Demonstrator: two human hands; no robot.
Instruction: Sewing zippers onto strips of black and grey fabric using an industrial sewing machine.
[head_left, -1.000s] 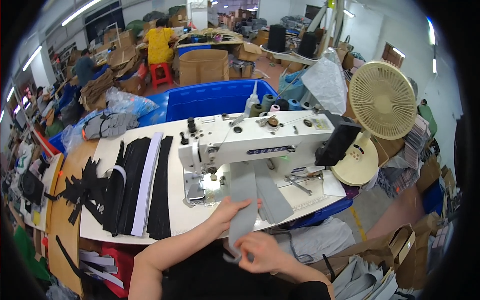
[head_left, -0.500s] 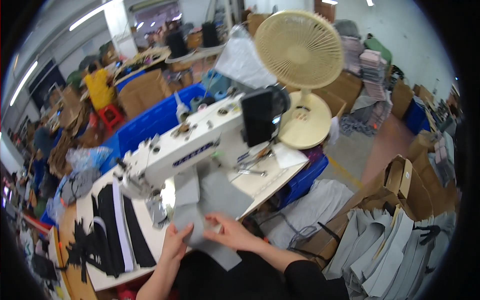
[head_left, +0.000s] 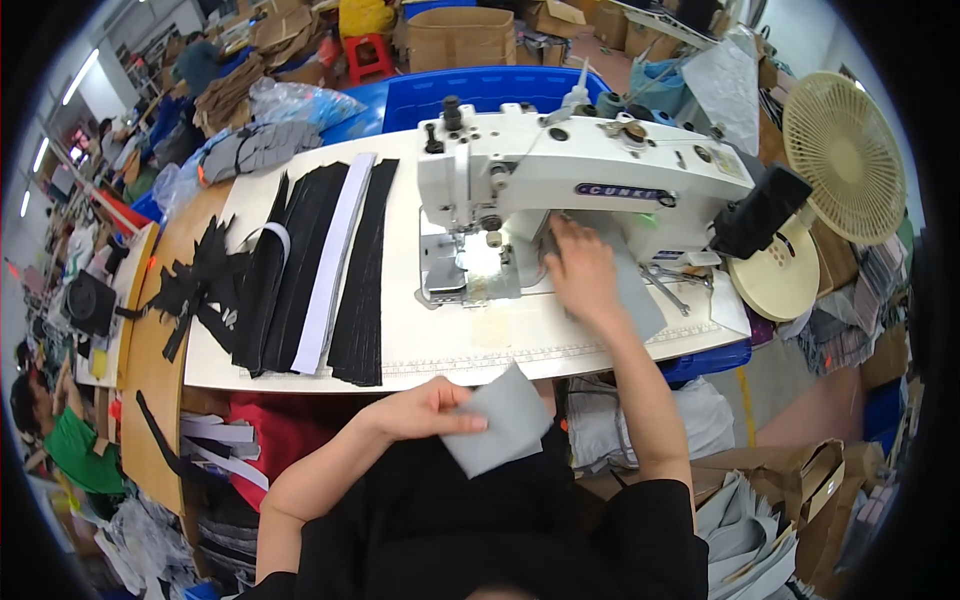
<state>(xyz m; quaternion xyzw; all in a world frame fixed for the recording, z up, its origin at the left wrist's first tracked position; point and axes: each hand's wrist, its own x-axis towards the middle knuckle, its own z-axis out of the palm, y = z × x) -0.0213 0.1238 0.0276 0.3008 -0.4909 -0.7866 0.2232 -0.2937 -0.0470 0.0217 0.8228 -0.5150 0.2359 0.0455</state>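
Note:
My left hand (head_left: 430,408) pinches a grey fabric piece (head_left: 505,425), folded or doubled, in front of the table edge, thumb on top. Farther off, my right hand (head_left: 585,270) reaches under the arm of a white sewing machine (head_left: 580,160). Its fingers are stretched out at the edge of more flat grey fabric (head_left: 637,295) lying on the table. Beneath these fingertips the contact is partly hidden. Left of my right hand, the lit needle area and metal plate (head_left: 490,270) of the machine have no cloth on them.
Black strips (head_left: 300,270) and a white strip (head_left: 335,270) lie on the table's left. Wrenches (head_left: 668,288) rest at the right, near a cream fan (head_left: 845,155) and a dark phone-like device (head_left: 765,210). A blue bin (head_left: 490,85) stands behind; stacked grey pieces (head_left: 740,540) sit lower right.
My view has swung so the table sits squarer. Both hands were on the grey piece; now my left alone holds it, nearer me, and my right has moved away under the machine arm.

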